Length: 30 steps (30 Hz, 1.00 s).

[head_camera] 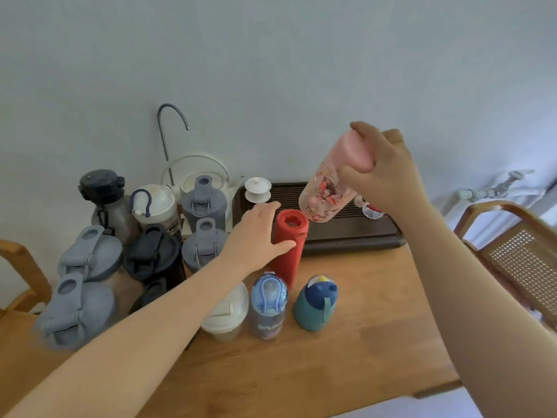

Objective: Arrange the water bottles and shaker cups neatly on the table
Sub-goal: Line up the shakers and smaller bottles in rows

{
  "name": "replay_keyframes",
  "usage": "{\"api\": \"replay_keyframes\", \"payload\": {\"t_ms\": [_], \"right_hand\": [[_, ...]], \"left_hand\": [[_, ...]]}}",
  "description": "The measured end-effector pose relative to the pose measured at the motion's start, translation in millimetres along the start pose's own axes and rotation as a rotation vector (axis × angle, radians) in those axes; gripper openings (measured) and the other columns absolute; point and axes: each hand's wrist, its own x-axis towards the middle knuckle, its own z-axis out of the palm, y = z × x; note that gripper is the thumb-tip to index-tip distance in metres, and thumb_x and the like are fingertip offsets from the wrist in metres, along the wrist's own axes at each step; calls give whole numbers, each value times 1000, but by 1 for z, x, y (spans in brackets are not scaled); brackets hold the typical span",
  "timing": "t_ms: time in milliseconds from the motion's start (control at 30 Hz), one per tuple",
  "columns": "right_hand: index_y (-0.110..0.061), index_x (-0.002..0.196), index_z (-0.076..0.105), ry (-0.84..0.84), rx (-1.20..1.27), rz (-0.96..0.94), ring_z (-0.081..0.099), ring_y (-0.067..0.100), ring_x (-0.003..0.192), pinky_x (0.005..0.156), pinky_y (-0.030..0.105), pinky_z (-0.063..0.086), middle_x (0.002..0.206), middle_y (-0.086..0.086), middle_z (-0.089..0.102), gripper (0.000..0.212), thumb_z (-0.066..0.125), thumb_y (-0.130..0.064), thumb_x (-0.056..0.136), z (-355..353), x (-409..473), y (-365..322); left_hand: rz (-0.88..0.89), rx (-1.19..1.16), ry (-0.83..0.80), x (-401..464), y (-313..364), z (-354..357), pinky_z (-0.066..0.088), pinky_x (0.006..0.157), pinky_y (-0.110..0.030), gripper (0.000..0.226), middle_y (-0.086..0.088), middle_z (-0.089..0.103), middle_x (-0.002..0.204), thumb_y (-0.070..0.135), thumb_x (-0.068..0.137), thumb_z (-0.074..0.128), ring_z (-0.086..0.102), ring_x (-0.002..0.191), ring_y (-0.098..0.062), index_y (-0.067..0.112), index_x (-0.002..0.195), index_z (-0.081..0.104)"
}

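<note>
My right hand (388,170) grips the pink cap of a clear printed bottle (327,191), held tilted in the air above the dark tea tray (346,236). My left hand (256,233) reaches to a tall red bottle (289,248) standing on the wooden table (346,357); its fingers touch the bottle's left side without closing around it. In front of the red bottle stand a white shaker cup (226,315), a blue-lidded bottle (268,306) and a teal bottle (315,306). At the left stand several grey and black shaker cups (90,254).
A white kettle (193,176) under a curved metal spout (168,128) stands at the back by the wall. A small white lidded cup (257,190) sits on the tray's left end. Wooden chairs flank the table at right (512,245) and left (21,267).
</note>
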Motion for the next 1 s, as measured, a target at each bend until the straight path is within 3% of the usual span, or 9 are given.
{"api": "replay_keyframes", "payload": {"t_ms": [133,267,367,533,633,800,1000], "right_hand": [[-30,136,39,-74,-98,66,48,33,114,94,47,46,124,11,43,70,64,-41,71,21,-17,48],[-25,139,36,-159,-164,80,45,35,116,94,46,43,128,13,43,72,65,-42,75,49,-27,75],[-22,140,32,-245,-160,91,42,35,119,95,45,41,133,13,40,74,65,-40,77,68,-26,80],[-23,141,28,-412,-159,89,38,34,123,92,44,43,137,10,36,75,64,-36,77,98,-21,82],[-24,141,29,-509,-134,94,39,34,122,92,46,47,136,9,36,76,64,-35,74,115,-21,83],[-25,139,29,-644,-107,44,47,33,112,80,48,56,130,8,38,78,66,-34,70,141,-23,77],[-24,139,29,-665,-135,-40,49,32,109,82,46,54,130,8,38,76,65,-40,75,164,-25,67]], "left_hand": [[-23,67,-117,28,13,16,41,100,-46,92,-7,34,145,49,69,72,37,129,-27,25,142,21],[-21,300,-143,35,14,30,47,85,-42,82,-10,33,140,44,75,67,49,115,-31,29,141,20],[-65,257,-124,35,10,34,50,79,-40,73,-12,37,133,42,79,63,55,105,-32,33,138,22],[-99,170,-131,40,6,25,45,80,-36,67,-11,44,122,35,76,63,53,102,-29,34,134,29],[-101,263,-103,32,-5,17,40,82,-35,66,-9,46,120,38,77,62,54,100,-29,34,134,30],[-164,343,-77,23,-24,-3,39,89,-38,63,-10,47,120,38,77,62,53,98,-33,32,133,32],[-183,375,-87,19,-31,-9,37,91,-40,64,-11,46,117,40,77,62,52,96,-33,29,131,31]]}}
